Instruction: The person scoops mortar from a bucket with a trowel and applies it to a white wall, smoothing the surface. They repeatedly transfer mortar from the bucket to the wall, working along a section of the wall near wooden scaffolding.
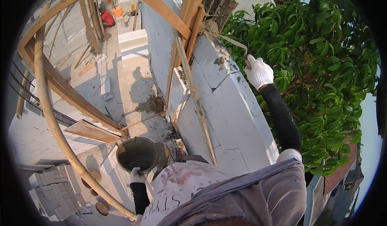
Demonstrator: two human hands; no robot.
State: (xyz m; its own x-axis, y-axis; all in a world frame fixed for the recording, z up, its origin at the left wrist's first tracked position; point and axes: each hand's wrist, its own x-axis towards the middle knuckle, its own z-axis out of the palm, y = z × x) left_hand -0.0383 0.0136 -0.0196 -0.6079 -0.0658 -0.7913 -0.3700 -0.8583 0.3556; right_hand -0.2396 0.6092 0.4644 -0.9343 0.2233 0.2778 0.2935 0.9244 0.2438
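Outdoor block-laying site, sunlit: pale block wall (pixel 229 113) runs along the left of our right hand (pixel 260 72), leafy tree (pixel 314 64) fills the space to its right. Right hand, in a white knit glove, is clenched round the handle of a trowel (pixel 235 43). Blade shows nearly edge-on, reaching up-left from the fist across the wall top, far end near the lumpy mortar (pixel 209 27) below a rough column stub (pixel 218 6). Dark mortar smears sit on the wall top just left of that hand. Timber boards (pixel 195 28) stand farther left of it, against the wall.

Our left hand (pixel 137 175), also gloved, is well below and left of the right one, fingers hooked over the near rim of a dark bucket (pixel 133 145). Bucket is just above that hand, mouth toward us; we can't tell how full, inside is shadowed. Round container (pixel 163 153) beside the bucket, up-right of the left hand, partly hidden.

Left of the left hand: bamboo pole (pixel 54 125), then stacked pale blocks (pixel 56 189). Far above it: white block pile (pixel 134 46), then a co-worker in red (pixel 107 19) beside an orange bucket (pixel 117 11), well apart from both our hands.
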